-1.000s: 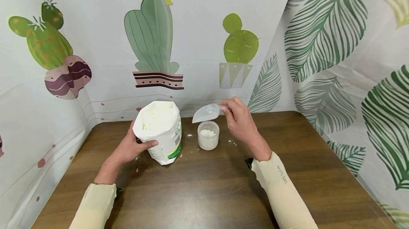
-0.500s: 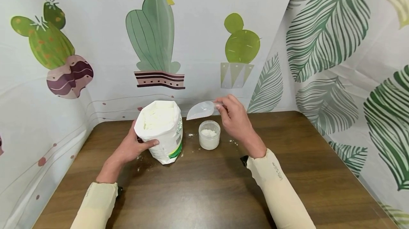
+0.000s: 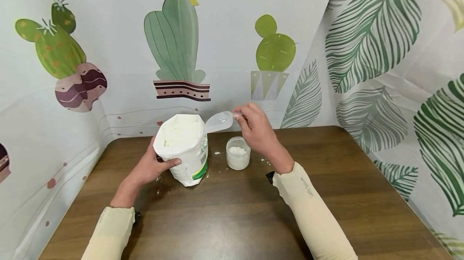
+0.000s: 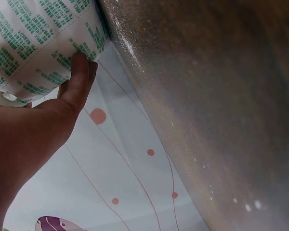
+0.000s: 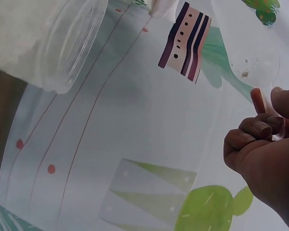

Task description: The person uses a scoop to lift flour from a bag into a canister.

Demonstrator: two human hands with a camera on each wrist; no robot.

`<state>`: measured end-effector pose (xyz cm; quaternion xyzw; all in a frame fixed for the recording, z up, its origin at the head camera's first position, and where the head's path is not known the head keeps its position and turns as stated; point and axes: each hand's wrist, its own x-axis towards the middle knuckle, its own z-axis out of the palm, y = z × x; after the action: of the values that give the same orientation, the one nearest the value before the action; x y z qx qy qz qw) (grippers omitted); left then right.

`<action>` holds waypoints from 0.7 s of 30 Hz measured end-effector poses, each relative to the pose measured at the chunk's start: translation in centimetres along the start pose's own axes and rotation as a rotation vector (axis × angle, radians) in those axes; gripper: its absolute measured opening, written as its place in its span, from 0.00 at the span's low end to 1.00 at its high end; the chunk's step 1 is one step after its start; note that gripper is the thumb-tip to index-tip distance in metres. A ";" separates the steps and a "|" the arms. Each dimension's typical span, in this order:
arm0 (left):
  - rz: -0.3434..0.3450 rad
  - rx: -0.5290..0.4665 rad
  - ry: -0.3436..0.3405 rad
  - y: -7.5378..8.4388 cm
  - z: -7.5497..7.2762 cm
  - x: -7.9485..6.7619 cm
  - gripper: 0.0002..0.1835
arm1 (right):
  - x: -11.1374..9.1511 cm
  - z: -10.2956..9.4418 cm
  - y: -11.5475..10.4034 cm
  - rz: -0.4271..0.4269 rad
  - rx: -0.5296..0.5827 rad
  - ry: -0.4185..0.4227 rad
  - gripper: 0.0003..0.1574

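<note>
A white paper bag (image 3: 188, 167) of pale powder stands with its top wide open on the left part of the table. My left hand (image 3: 148, 167) grips its near left side, thumb across the front; green print covers the bag (image 4: 33, 43) in the left wrist view. My right hand (image 3: 255, 127) pinches the handle of a clear plastic scoop (image 3: 219, 121), whose tip is at the bag's right rim. Only a few specks of powder cling inside the scoop (image 5: 248, 57). Below the scoop and to its right sits a clear jar (image 3: 238, 159), partly filled with white powder.
The brown wooden table (image 3: 217, 219) has spilled powder specks around the jar and the bag. A white cloth backdrop (image 3: 228, 50) printed with cacti and leaves hangs close behind the table's back edge.
My right hand has moved left with the scoop, from above the jar to the bag's right rim. My left hand has kept its grip on the bag.
</note>
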<state>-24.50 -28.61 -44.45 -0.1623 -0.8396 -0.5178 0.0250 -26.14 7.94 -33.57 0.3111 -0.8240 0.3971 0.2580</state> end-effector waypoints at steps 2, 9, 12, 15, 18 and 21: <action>-0.003 0.000 0.002 0.0 0.0 0.0 0.62 | 0.2 0.3 -0.1 -0.016 -0.011 -0.004 0.11; -0.013 -0.004 0.009 0.3 0.0 -0.1 0.64 | 0.9 1.2 -0.5 -0.035 -0.050 -0.040 0.11; -0.014 -0.005 0.007 0.3 0.0 -0.1 0.64 | 1.3 1.5 -0.5 -0.038 -0.073 -0.062 0.12; -0.009 -0.011 0.004 0.2 0.1 -0.2 0.63 | 1.7 1.7 -0.7 -0.047 -0.100 -0.083 0.12; -0.006 -0.018 0.002 0.2 0.1 -0.2 0.63 | 2.1 1.9 -1.0 -0.074 -0.115 -0.099 0.11; -0.008 -0.015 0.007 0.3 0.1 -0.3 0.63 | 2.7 1.9 -1.3 -0.109 -0.133 -0.116 0.10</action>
<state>-24.15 -28.49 -44.27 -0.1572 -0.8363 -0.5247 0.0246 -27.32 4.92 -32.20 0.3600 -0.8440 0.3080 0.2512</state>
